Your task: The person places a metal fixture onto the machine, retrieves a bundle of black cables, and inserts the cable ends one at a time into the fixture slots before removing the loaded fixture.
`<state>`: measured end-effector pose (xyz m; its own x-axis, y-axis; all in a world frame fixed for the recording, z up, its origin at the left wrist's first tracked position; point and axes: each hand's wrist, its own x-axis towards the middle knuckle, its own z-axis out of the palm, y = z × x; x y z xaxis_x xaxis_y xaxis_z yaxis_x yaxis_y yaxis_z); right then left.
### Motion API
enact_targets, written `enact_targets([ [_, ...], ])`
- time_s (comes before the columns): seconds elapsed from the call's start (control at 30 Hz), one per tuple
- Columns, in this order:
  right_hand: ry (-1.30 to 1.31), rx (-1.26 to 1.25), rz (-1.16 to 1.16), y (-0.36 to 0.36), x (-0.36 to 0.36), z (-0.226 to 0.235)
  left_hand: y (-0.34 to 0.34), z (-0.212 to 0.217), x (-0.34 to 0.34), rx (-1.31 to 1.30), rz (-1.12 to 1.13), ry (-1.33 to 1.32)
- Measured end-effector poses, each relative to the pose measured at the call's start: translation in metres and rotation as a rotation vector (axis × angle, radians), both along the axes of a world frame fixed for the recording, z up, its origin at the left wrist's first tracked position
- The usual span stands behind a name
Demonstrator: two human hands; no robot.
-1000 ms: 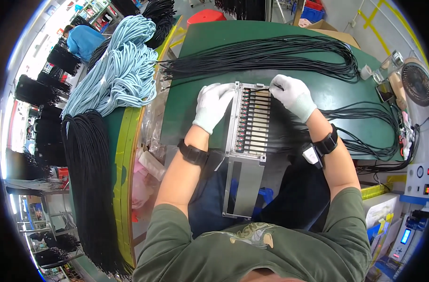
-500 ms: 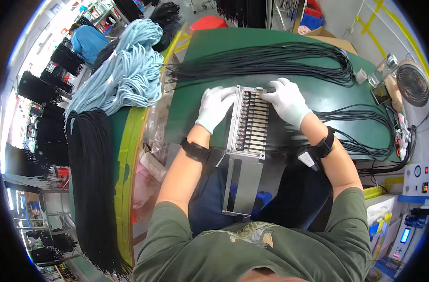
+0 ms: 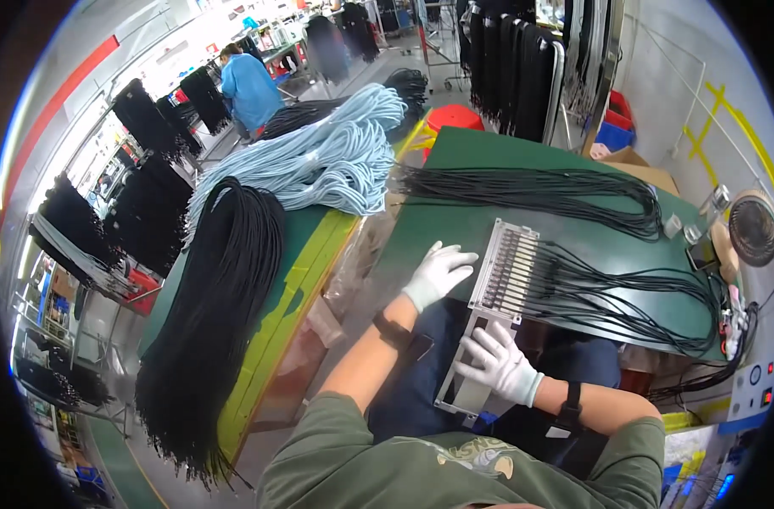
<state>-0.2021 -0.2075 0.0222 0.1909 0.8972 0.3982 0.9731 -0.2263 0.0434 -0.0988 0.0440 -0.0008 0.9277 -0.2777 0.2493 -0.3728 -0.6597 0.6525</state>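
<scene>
A metal fixture (image 3: 486, 276) with a row of narrow slots lies at the near edge of the green table. Small cable ends sit in the slots, and their black cables (image 3: 633, 293) run off to the right. A grey metal plate (image 3: 470, 397) extends from the fixture toward me, over my lap. My left hand (image 3: 440, 273), in a white glove, is just left of the fixture with fingers apart and nothing in them. My gloved right hand (image 3: 500, 366) is over the plate, fingers spread, hiding part of it. Whether it touches the plate I cannot tell.
A long bundle of black cables (image 3: 522, 188) lies across the table's far side. Light blue cables (image 3: 319, 161) and more black cables (image 3: 209, 322) cover the side table at left. A small fan (image 3: 751, 229) stands at right. Farther back, a person (image 3: 253, 89) wears blue.
My right hand has left the fixture's far end and come back over the plate. The left hand has come away from the fixture's left edge. The whole view has turned leftward.
</scene>
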Motion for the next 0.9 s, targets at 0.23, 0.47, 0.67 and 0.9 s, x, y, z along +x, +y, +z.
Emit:
enact_targets([
  [0.23,0.78,0.329,-0.355,-0.018,0.034,0.087,0.002,-0.005,-0.007,-0.03,0.018,-0.009],
  [0.47,0.768,0.486,-0.673,-0.046,0.164,0.025,0.007,-0.003,0.002,-0.056,0.011,-0.15],
  [0.67,0.784,0.401,-0.817,-0.096,0.085,0.054,0.005,0.004,0.009,-0.121,-0.059,-0.109],
  [0.9,0.464,0.514,-1.584,-0.262,-0.111,0.021,0.052,-0.012,0.016,-0.267,-0.134,0.135],
])
